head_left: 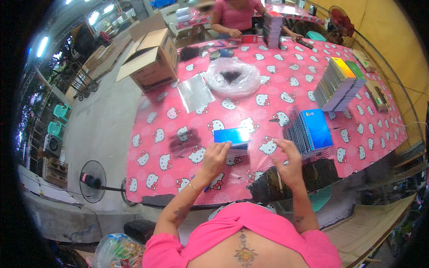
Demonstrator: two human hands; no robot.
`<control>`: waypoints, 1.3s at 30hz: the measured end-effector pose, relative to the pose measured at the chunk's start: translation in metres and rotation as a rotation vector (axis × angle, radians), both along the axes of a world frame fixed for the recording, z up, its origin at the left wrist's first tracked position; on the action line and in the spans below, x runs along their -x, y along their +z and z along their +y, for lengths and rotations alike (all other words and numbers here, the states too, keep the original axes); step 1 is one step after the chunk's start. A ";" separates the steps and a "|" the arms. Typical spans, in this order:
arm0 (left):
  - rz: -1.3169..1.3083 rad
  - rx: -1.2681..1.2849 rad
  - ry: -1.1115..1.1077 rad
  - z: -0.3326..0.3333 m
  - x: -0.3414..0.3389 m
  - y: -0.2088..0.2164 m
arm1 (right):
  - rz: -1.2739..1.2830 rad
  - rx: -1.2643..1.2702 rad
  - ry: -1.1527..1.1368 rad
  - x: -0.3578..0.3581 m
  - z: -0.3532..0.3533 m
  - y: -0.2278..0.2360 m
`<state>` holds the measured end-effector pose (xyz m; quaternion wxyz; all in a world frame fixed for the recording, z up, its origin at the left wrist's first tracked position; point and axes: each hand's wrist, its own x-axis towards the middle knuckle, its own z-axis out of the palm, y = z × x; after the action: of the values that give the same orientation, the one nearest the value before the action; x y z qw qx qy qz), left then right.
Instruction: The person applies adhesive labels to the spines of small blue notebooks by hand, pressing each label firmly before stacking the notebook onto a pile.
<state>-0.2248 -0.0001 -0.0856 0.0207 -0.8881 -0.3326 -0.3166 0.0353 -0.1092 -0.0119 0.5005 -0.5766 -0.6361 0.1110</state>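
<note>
Left hand (pixel 215 157): fingers curled closed on the near edge of a blue card (pixel 231 135), which lies on a small stack at table centre, near side

Right hand (pixel 288 161): fingers half open, loosely bent, tips hovering just right of the card; whether it pinches anything cannot be told

Step in hand, as judged: handling the top card of the stack; the next move calls for a steady pinch by the left fingers and the right hand closing in on the far corner

Table (pixel 357 134): pink patterned cloth

Blue pack (pixel 313 131): right of the hands

Dark tuft (pixel 183 142): left of the card

Clear sheet (pixel 195 92), bag (pixel 232 77): farther

Colour stack (pixel 337 82): far right

Box (pixel 152 58): far left

Another person (pixel 234 18): far end
</note>
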 end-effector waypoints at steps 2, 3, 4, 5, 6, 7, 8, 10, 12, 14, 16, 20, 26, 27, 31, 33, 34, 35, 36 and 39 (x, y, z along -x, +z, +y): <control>-0.005 0.085 -0.060 -0.023 0.000 -0.014 | -0.008 -0.013 0.045 0.020 0.010 -0.044; -0.013 0.117 -0.092 -0.033 -0.003 -0.022 | 0.044 0.076 0.105 0.026 0.011 -0.068; 0.008 0.104 -0.137 -0.042 -0.006 -0.035 | 0.095 0.162 0.166 0.030 0.008 -0.093; 0.033 0.096 -0.182 -0.050 -0.007 -0.047 | 0.149 0.253 0.228 0.035 0.005 -0.115; -0.009 0.106 -0.194 -0.056 -0.012 -0.050 | 0.191 0.296 0.227 0.036 0.000 -0.132; -0.090 0.086 -0.162 -0.051 -0.006 -0.050 | 0.234 0.338 0.229 0.036 -0.004 -0.147; -0.174 0.058 -0.131 -0.039 -0.001 -0.049 | 0.274 0.375 0.232 0.038 -0.002 -0.155; -0.175 0.220 0.118 -0.017 0.019 -0.044 | 0.359 0.325 0.140 0.042 -0.002 -0.161; -0.117 0.167 0.342 0.023 0.058 -0.035 | 0.364 0.291 0.073 0.043 -0.004 -0.161; 0.060 0.082 0.597 0.036 0.103 -0.060 | 0.511 0.323 0.134 0.052 -0.006 -0.157; 0.157 0.000 0.527 0.043 0.132 -0.089 | 0.577 0.389 0.239 0.058 -0.008 -0.157; 0.126 0.058 0.466 0.043 0.132 -0.085 | 0.695 0.535 0.370 0.049 -0.002 -0.164; -0.091 0.242 0.362 0.012 0.086 -0.040 | 0.645 0.428 0.353 0.045 0.007 -0.175; -0.131 0.302 0.322 0.002 0.076 -0.035 | 0.666 0.486 0.345 0.045 0.006 -0.173; -0.201 0.692 0.152 -0.046 0.037 -0.002 | 0.812 0.578 0.286 0.043 0.006 -0.162; -0.321 0.629 0.118 -0.053 0.029 -0.001 | 0.915 0.679 0.237 0.045 0.002 -0.151; -0.380 0.596 0.100 -0.055 0.028 -0.001 | 0.903 0.631 0.266 0.046 0.003 -0.152; -0.376 0.582 0.101 -0.055 0.027 0.001 | 0.889 0.581 0.292 0.045 0.005 -0.152; -0.373 0.567 0.101 -0.055 0.026 0.003 | 0.876 0.531 0.317 0.044 0.004 -0.152; -0.351 0.463 0.107 -0.055 0.025 0.002 | 0.933 0.551 0.311 0.045 0.002 -0.143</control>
<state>-0.2502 -0.0553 -0.0832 -0.2236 -0.7821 -0.4407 -0.3795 -0.0101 -0.1072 -0.1553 0.5373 -0.4752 -0.3725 0.5888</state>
